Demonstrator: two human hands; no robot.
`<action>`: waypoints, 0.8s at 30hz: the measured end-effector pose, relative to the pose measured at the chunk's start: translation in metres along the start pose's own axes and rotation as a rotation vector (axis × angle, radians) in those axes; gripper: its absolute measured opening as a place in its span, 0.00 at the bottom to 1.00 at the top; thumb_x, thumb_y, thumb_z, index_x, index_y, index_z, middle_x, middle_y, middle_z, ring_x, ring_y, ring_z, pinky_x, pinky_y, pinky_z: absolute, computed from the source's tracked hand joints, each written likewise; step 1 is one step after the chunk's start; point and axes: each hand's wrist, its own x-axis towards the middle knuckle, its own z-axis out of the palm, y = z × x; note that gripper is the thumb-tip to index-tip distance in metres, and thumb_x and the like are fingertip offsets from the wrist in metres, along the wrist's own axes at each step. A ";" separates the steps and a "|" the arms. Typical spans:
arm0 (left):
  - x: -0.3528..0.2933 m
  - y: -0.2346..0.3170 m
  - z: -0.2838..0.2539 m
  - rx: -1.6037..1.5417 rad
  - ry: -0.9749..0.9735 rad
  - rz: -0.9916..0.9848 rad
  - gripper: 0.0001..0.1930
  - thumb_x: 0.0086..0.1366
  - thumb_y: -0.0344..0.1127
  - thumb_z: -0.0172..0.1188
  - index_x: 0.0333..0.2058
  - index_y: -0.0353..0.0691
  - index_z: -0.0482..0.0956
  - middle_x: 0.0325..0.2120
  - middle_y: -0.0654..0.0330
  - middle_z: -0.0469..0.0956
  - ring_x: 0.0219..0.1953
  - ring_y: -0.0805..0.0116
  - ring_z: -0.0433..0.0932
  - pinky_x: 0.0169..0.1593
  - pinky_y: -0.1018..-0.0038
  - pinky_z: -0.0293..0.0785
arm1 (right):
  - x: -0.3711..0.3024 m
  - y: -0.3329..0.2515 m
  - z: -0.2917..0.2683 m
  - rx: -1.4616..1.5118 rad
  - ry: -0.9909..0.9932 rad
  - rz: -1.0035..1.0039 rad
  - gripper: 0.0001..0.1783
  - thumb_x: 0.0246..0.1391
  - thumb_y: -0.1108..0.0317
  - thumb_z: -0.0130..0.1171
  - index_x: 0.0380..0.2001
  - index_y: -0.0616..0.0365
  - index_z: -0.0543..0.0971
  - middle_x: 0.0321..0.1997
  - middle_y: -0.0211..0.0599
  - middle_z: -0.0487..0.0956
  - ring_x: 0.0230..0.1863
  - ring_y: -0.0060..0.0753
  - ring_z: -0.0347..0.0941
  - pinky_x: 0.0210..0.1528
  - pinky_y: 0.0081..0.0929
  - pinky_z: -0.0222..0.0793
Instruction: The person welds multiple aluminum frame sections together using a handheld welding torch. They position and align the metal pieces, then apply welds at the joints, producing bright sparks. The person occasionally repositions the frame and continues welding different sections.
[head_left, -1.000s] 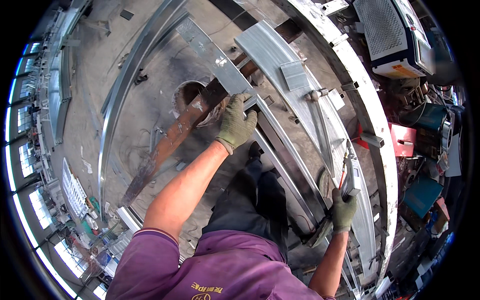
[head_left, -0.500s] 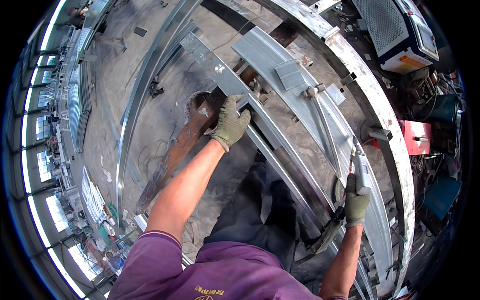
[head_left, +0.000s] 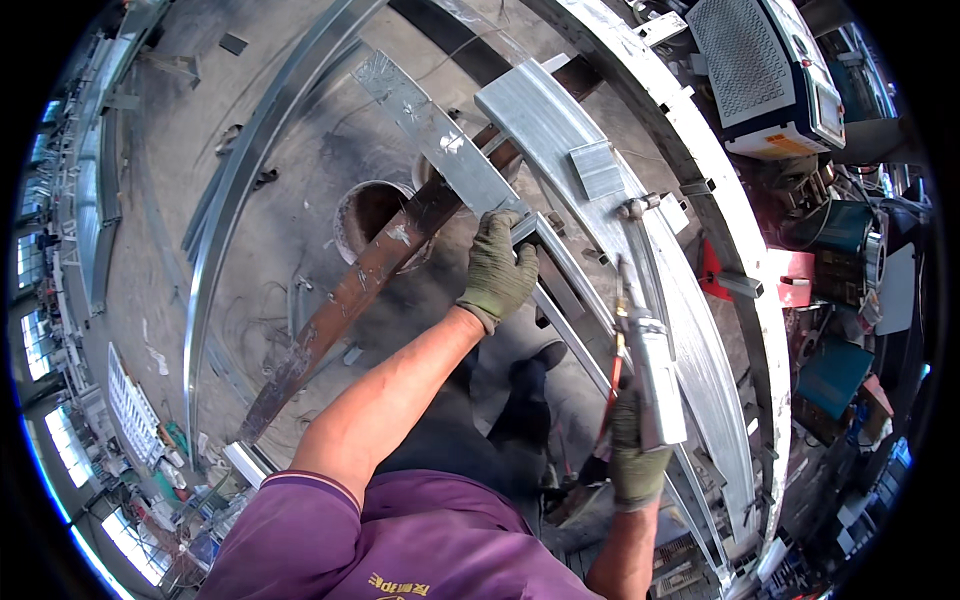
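My left hand (head_left: 498,265), in a green work glove, is closed round the end of a silver steel channel (head_left: 575,275), at its corner with a flat metal bar (head_left: 425,125). The bar slants up and away to the left. In my gloved right hand (head_left: 637,455) is a silver welding gun (head_left: 657,375), its thin nozzle directed away from me beside the channel. A red hose runs along the gun. Just beyond the nozzle a hammer (head_left: 637,207) lies on a wide galvanised beam (head_left: 535,105), near a small metal block (head_left: 597,168).
A rusty brown beam (head_left: 345,310) crosses beneath the bar, beside a round bucket (head_left: 350,220). Long curved steel rails (head_left: 255,140) stand at the left and a heavy curved frame (head_left: 730,190) at the right. Past that frame are a perforated-panel machine (head_left: 745,60) and red equipment (head_left: 793,277).
My right hand has brought the welding gun leftward, closer to the channel. The left hand keeps its hold at the corner while the whole view has shifted and turned slightly.
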 end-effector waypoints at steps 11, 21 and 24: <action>0.000 -0.003 0.004 -0.067 0.039 -0.015 0.21 0.63 0.27 0.61 0.55 0.32 0.73 0.53 0.40 0.78 0.56 0.37 0.78 0.64 0.48 0.74 | 0.010 -0.039 0.093 -0.093 0.035 -0.113 0.09 0.65 0.71 0.73 0.46 0.61 0.87 0.37 0.47 0.87 0.36 0.51 0.87 0.40 0.41 0.81; -0.002 -0.002 0.004 -0.050 0.017 -0.058 0.23 0.65 0.33 0.63 0.57 0.33 0.73 0.55 0.39 0.77 0.59 0.35 0.76 0.66 0.45 0.70 | 0.015 -0.049 0.113 -0.189 0.057 -0.147 0.10 0.66 0.69 0.72 0.47 0.60 0.87 0.37 0.48 0.87 0.36 0.53 0.87 0.40 0.40 0.82; -0.003 -0.003 0.006 -0.044 0.033 -0.047 0.23 0.65 0.34 0.62 0.58 0.34 0.73 0.54 0.40 0.76 0.57 0.35 0.76 0.64 0.44 0.71 | 0.016 -0.050 0.116 -0.209 0.076 -0.181 0.10 0.65 0.69 0.72 0.47 0.60 0.87 0.38 0.48 0.87 0.36 0.54 0.87 0.40 0.41 0.82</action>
